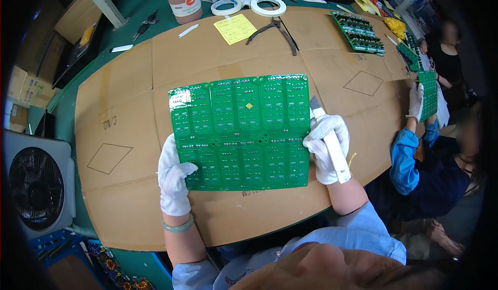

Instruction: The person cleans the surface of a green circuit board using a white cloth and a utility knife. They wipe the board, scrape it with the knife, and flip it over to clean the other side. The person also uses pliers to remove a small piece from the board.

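A green circuit board panel (pixel 241 134) is held up above the cardboard, its face of solder points and small parts toward me. My left hand (pixel 175 178), in a white glove, grips its lower left edge with the thumb over the face. My right hand (pixel 329 145), gloved too, pinches the board's right edge. The same hand also holds a white-handled flat tool (pixel 336 158) with a grey tip (pixel 315 104) pointing away from me; its exact kind is unclear. A small yellow diamond-shaped mark (pixel 249 106) shows on the board.
Cardboard (pixel 124 196) covers the table. Beyond the board lie cutting pliers (pixel 280 33), a yellow paper slip (pixel 234 29), tape rolls (pixel 268 6) and a jar (pixel 184 2). More boards (pixel 358 33) lie far right. A fan (pixel 39 184) stands left; a co-worker holds another board (pixel 428 95) at right.
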The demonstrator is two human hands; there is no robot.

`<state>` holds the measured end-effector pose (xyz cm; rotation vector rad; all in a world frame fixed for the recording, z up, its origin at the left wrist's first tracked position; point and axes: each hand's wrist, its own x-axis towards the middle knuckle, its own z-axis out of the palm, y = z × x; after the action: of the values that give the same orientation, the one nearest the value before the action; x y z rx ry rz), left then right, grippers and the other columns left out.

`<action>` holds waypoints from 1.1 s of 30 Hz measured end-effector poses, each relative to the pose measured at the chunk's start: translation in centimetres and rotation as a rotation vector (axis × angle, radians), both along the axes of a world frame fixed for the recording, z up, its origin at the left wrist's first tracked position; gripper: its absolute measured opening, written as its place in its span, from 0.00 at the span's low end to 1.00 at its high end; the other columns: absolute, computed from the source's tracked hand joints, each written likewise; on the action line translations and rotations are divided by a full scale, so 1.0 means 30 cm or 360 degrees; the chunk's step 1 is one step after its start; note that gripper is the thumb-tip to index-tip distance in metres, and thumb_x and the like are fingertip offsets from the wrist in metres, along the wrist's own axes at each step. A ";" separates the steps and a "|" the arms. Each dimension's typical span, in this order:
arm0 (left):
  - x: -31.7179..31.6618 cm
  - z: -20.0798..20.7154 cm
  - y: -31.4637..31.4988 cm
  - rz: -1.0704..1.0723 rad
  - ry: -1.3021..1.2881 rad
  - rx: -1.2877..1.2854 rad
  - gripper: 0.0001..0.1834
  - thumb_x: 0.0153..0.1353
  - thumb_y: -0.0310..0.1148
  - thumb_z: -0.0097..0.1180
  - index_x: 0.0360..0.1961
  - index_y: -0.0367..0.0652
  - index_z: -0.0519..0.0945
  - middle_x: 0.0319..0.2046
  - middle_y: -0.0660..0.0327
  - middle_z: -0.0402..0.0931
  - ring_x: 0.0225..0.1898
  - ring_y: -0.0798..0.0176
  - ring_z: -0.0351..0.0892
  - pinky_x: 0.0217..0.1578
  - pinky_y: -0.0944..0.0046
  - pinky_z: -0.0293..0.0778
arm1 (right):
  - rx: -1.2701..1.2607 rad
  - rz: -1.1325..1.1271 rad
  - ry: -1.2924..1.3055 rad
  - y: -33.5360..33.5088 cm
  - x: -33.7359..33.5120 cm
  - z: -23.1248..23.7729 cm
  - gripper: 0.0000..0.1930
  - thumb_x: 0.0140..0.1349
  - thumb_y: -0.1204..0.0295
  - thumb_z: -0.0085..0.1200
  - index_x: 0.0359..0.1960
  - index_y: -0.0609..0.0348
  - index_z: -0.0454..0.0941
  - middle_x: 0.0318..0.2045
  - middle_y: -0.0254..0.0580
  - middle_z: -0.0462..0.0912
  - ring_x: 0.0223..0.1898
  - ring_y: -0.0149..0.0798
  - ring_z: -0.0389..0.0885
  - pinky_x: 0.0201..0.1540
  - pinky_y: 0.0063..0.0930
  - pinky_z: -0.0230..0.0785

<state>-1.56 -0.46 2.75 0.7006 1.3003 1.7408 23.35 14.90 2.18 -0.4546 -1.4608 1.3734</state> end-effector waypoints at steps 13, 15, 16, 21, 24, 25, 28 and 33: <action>0.027 0.048 0.009 0.0043 -0.0003 -0.0063 0.38 0.36 0.23 0.46 0.57 0.27 0.67 0.48 0.53 0.76 0.48 0.62 0.76 0.50 0.70 0.69 | 0.0170 0.0035 -0.0094 0.023 0.036 -0.031 0.15 0.50 0.85 0.62 0.33 0.55 0.71 0.28 0.39 0.82 0.34 0.33 0.76 0.43 0.30 0.69; 0.026 0.046 0.007 0.0032 -0.0003 -0.0040 0.38 0.36 0.23 0.46 0.57 0.27 0.67 0.48 0.53 0.76 0.48 0.62 0.77 0.50 0.70 0.69 | 0.0176 0.0025 -0.0076 0.023 0.035 -0.036 0.15 0.50 0.86 0.62 0.34 0.55 0.71 0.28 0.39 0.82 0.33 0.32 0.76 0.42 0.30 0.69; 0.022 0.041 0.007 0.0009 -0.0007 -0.0020 0.38 0.36 0.23 0.46 0.57 0.27 0.67 0.48 0.54 0.76 0.48 0.62 0.77 0.50 0.70 0.69 | 0.0181 0.0017 -0.0072 0.022 0.035 -0.036 0.15 0.50 0.87 0.62 0.34 0.55 0.71 0.28 0.38 0.82 0.33 0.32 0.75 0.42 0.29 0.69; 0.014 0.030 0.002 -0.0024 -0.0014 0.0004 0.38 0.36 0.22 0.46 0.57 0.27 0.67 0.48 0.53 0.76 0.48 0.62 0.77 0.50 0.70 0.69 | 0.0149 0.0048 -0.0001 0.024 0.029 -0.037 0.16 0.50 0.89 0.60 0.34 0.56 0.70 0.28 0.38 0.81 0.32 0.32 0.74 0.40 0.27 0.69; 0.017 0.033 0.005 -0.0036 -0.0044 0.0034 0.38 0.35 0.22 0.46 0.57 0.26 0.67 0.47 0.53 0.76 0.47 0.62 0.76 0.50 0.70 0.69 | 0.0153 0.0055 0.0018 0.025 0.027 -0.043 0.16 0.50 0.90 0.60 0.34 0.56 0.71 0.29 0.38 0.81 0.32 0.32 0.74 0.39 0.26 0.69; 0.017 0.034 0.006 -0.0037 -0.0048 0.0045 0.38 0.35 0.22 0.46 0.57 0.26 0.67 0.47 0.53 0.76 0.47 0.62 0.76 0.50 0.70 0.69 | 0.0158 0.0049 0.0017 0.025 0.028 -0.043 0.16 0.50 0.90 0.60 0.34 0.56 0.71 0.29 0.38 0.81 0.32 0.31 0.73 0.38 0.26 0.69; 0.024 0.044 0.009 -0.0026 -0.0075 0.0044 0.38 0.35 0.22 0.46 0.56 0.26 0.67 0.47 0.52 0.76 0.47 0.62 0.76 0.50 0.70 0.69 | 0.0220 -0.0012 -0.0057 0.025 0.032 -0.044 0.16 0.51 0.89 0.59 0.35 0.56 0.70 0.30 0.38 0.80 0.33 0.31 0.73 0.37 0.25 0.68; 0.020 0.041 0.003 -0.0013 -0.0071 0.0017 0.38 0.35 0.22 0.46 0.56 0.26 0.67 0.48 0.53 0.76 0.48 0.62 0.76 0.50 0.70 0.69 | -0.0001 0.0012 -0.0005 0.005 0.029 -0.023 0.14 0.52 0.88 0.59 0.35 0.56 0.70 0.30 0.40 0.80 0.30 0.29 0.73 0.32 0.21 0.68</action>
<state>-0.94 -0.38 3.98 0.6684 1.2567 1.7482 24.21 15.06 1.48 -0.4522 -1.4663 1.3796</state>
